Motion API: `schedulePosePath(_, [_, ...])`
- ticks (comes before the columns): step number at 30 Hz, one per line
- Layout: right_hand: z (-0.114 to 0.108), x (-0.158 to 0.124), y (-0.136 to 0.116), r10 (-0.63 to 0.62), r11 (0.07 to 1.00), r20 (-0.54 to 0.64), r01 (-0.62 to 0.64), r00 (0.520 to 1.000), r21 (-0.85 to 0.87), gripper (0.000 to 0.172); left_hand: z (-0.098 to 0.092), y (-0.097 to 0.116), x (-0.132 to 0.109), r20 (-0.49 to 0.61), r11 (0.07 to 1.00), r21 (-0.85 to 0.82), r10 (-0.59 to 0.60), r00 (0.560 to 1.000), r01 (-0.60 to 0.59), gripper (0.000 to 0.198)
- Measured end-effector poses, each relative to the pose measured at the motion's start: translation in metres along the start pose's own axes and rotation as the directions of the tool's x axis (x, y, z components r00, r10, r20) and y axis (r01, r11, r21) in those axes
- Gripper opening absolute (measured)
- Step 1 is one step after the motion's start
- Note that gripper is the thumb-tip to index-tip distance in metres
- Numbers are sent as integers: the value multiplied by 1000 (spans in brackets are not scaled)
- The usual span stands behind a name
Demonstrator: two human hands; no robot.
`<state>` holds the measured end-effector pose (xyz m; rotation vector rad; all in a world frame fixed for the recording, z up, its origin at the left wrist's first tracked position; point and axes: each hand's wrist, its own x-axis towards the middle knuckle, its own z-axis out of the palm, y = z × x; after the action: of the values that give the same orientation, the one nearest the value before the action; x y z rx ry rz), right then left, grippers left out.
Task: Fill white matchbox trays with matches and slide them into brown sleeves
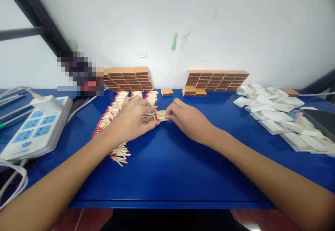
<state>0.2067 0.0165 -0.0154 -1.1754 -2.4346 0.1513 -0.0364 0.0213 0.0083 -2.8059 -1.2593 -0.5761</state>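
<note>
A small white matchbox tray (156,120) with red-tipped matches (160,115) lying in it is held between my two hands, low over the blue table. My left hand (129,117) grips the tray's left end between thumb and fingers. At the right end, the thumb and fingertips of my right hand (190,120) are pinched together; whether they press on the tray wall or the match ends I cannot tell. Beneath and beside my left hand spreads a long pile of loose matches (107,120), partly hidden by that hand and forearm.
Stacked brown matchboxes (128,79) and a second stack (217,80) stand against the wall, with a single matchbox (166,92) between them. White empty trays (272,114) heap at right beside a phone (320,121). A power strip (36,128) with cables lies at left on the blue table (170,175).
</note>
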Motion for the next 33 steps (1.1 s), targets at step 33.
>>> schedulePosePath(33, [-11, -2, 7, -14, 961, 91, -12, 996, 275, 8, 1, 9, -1, 77, 988, -147, 61, 995, -49, 28])
